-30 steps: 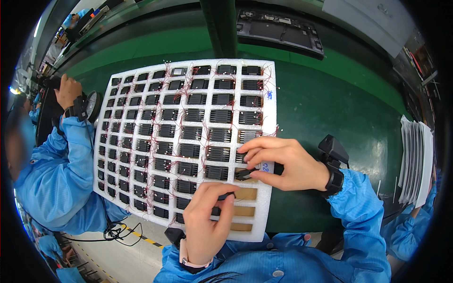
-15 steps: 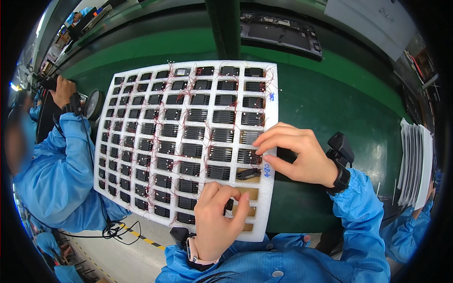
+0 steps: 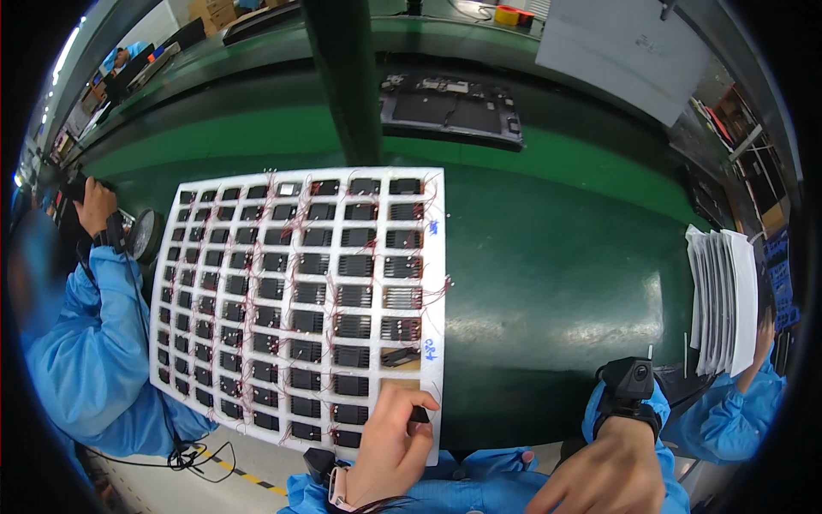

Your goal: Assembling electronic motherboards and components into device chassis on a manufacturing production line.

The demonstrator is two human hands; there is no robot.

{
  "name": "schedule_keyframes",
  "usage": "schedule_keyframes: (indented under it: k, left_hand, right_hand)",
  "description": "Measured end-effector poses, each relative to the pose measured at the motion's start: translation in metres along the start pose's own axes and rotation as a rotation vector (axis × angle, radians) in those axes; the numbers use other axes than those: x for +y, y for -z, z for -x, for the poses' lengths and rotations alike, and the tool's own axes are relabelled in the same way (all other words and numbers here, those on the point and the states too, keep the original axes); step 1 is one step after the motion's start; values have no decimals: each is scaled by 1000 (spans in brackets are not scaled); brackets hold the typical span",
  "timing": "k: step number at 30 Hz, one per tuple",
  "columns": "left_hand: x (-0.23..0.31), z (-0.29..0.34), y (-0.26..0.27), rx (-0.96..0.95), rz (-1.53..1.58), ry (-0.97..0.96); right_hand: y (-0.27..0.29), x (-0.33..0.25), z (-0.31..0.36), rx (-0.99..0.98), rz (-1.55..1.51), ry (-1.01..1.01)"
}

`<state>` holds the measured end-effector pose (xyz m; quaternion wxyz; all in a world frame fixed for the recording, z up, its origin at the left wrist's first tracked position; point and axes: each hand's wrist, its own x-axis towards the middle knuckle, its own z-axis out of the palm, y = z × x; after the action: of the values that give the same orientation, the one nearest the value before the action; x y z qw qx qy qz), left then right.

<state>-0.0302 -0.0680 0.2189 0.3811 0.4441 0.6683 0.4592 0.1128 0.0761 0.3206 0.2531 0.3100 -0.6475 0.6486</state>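
A white foam tray [image 3: 436, 300] lies on the green bench, its grid of pockets holding many black slotted parts [image 3: 354, 295] with thin red wires and small white connectors. My left hand [image 3: 396, 445] is at the tray's near right corner, its thumb and fingers closed on a small black part [image 3: 419, 415] that the fingers mostly cover. Just beyond it, a tilted black part [image 3: 399, 356] sits in a pocket with its tan bottom showing. My right hand [image 3: 604, 475] is low at the right, away from the tray, its fingertips cut off by the lower edge.
An opened laptop-like chassis [image 3: 451, 111] lies behind a green post [image 3: 342, 77]. At the right stands a stack of white sheets [image 3: 723, 300]. A co-worker in a blue sleeve [image 3: 111, 325] works at the left, near a round dish-like object [image 3: 145, 235].
My right hand has left the tray's right edge and moved down toward me. My left hand stays at the near corner. The view has shifted, so the tray appears lower and further left.
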Motion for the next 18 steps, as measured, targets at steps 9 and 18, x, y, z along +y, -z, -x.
schedule_keyframes:
  k: [9,18]
  left_hand:
    - [-11,-9,-29,-5,-153,-152]
    - [-16,-7,-29,72,-271,-199]
  right_hand:
    - [-1,-27,3,22,-24,18]
    - [-1,-15,1,28,-25,31]
